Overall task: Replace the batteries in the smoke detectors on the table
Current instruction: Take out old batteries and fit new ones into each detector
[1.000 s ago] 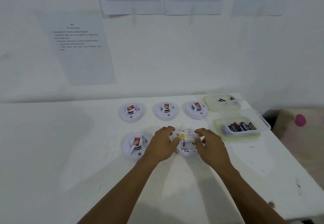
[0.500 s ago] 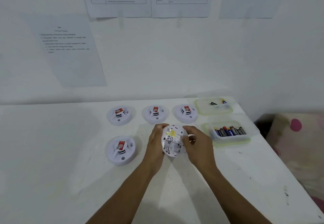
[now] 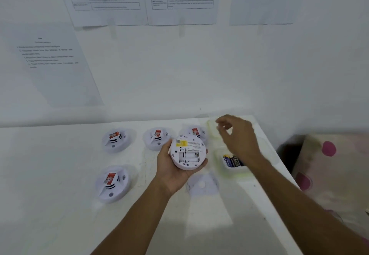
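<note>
Four smoke detectors (image 3: 114, 139) lay face up on the tabletop (image 3: 50, 174), three in a far row and one nearer. A fifth detector (image 3: 188, 151), back up, sat gripped in the left hand (image 3: 171, 171) over a round white plate (image 3: 201, 184). Two trays lined the right edge. The right hand (image 3: 239, 136) hovered over the far tray (image 3: 211, 128), fingers curled; blur hid whether it held anything. Bare surface spread wide to the left.
</note>
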{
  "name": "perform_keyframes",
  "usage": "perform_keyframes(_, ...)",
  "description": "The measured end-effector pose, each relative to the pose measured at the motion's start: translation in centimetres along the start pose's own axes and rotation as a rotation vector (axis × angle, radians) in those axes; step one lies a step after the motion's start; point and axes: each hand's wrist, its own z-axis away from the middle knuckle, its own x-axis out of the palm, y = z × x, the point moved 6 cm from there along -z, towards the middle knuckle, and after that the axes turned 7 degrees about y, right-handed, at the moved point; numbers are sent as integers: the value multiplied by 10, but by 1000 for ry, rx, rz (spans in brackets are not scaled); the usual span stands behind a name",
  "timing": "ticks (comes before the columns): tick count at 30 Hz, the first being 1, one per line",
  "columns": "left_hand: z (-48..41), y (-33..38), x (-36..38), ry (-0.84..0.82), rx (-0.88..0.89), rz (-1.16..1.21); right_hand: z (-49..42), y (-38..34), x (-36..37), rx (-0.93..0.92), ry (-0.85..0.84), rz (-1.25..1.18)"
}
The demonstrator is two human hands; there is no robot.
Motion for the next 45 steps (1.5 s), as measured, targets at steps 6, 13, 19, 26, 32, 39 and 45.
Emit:
perform_keyframes(6,-35,5,18,-7,19,-54,-82,80,7,49,-275,177)
perform_keyframes(13,-66,17,21,-19,7,-55,-118,104,53,29,-588,327)
perform_keyframes(19,-81,27,9,-29,-16,-32,-118,114,75,32,-702,415)
perform_keyframes(26,-85,34,9,-11,-1,4,-122,96,61,69,-523,228)
perform_keyframes(32,-76,40,17,-33,141,109,-62,12,29,269,-187,-635)
perform_keyframes(39,-65,45,21,22,243,42,5,-14,57,270,-4,-499)
perform_keyframes(45,-57,48,15,82,277,11,23,-21,63,152,128,-266)
